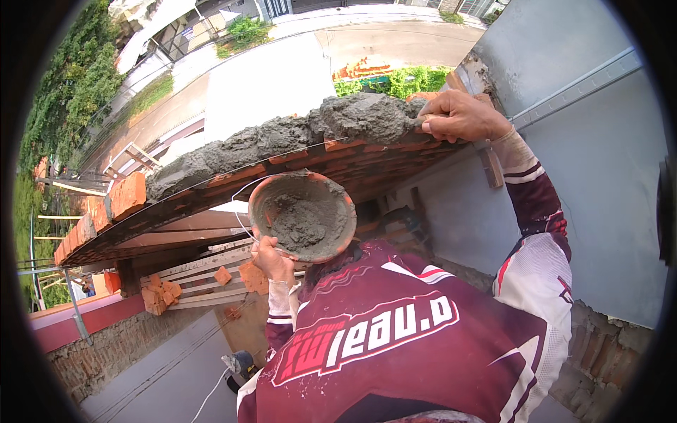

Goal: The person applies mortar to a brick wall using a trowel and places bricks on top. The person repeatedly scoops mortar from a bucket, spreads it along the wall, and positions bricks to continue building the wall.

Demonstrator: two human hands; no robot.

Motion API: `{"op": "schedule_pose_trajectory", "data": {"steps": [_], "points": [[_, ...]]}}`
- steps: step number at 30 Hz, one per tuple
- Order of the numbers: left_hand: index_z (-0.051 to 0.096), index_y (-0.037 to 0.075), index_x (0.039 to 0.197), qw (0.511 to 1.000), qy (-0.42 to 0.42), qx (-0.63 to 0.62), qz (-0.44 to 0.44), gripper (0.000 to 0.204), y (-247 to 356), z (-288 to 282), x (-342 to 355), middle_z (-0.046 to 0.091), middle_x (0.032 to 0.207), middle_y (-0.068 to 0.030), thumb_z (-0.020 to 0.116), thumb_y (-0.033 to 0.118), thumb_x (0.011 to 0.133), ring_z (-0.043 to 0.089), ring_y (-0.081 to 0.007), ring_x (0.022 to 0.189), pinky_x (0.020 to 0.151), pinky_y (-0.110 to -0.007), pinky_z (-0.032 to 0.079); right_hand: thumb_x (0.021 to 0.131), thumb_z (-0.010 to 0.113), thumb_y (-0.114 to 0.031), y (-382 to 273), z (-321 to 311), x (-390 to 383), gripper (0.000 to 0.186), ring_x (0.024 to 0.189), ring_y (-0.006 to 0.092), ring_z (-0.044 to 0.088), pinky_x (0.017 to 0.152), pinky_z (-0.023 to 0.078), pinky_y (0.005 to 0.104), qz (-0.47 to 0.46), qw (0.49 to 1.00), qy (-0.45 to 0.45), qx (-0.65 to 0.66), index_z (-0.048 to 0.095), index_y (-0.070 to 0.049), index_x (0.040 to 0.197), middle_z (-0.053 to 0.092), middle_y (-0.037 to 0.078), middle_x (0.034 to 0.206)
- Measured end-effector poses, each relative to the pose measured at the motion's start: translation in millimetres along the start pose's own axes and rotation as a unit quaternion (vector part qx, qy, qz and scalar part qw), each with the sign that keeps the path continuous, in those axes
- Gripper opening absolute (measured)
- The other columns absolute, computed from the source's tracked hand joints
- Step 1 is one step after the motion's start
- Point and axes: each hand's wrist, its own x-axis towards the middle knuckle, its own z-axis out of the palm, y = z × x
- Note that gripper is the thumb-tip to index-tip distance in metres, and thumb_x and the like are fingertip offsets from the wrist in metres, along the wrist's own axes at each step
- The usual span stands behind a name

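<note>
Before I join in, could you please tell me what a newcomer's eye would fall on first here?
Probably the maroon jersey, filling the lower middle of the picture. Next comes the orange bucket, held near the centre by the left grip. Above it, a thick band of grey mortar tops the brick wall.

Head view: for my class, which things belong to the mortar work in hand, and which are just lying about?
Part of the job:
Bucket of mortar, held by the left hand
Mortar bed, with the right hand at its end
Laid bricks left of that bed

Apparently just lying about:
Loose brick pieces, lower left of the bucket
Dark object low in the picture, kind unclear
</note>
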Motion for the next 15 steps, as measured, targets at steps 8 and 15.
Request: {"op": "schedule_pose_trajectory", "data": {"steps": [8, 15], "points": [[0.058, -0.005, 0.098, 0.998, 0.011, 0.053, 0.038, 0.025, 7.0, -11.1, -5.1, 0.067, 0.097, -0.0134, 0.052, -0.002, 0.073, 0.07, -0.0262, 0.073, 0.055, -0.038, 0.06, 0.084, 0.067, -0.026, 98.8, -32.6, -29.4, 0.024, 0.083, 0.0315, 0.071, 0.074, 0.056, 0.0465, -0.004, 0.879, 0.206, -0.431, 0.077, -0.011, 0.1, 0.072, 0.012, 0.094], [0.06, -0.007, 0.099, 0.998, 0.019, 0.055, 0.033, 0.028, 8.0, -23.9, 5.7, 0.068, 0.093, -0.0146, 0.053, 0.001, 0.073, 0.067, -0.0255, 0.058, 0.035, -0.039, 0.055, 0.087, 0.07, -0.025, 116.8, -36.2, -68.8, 0.023, 0.103, 0.025, 0.068, 0.085, 0.056, 0.0412, 0.083, 0.817, 0.267, -0.504, 0.075, -0.019, 0.109, 0.069, 0.004, 0.101]]}}
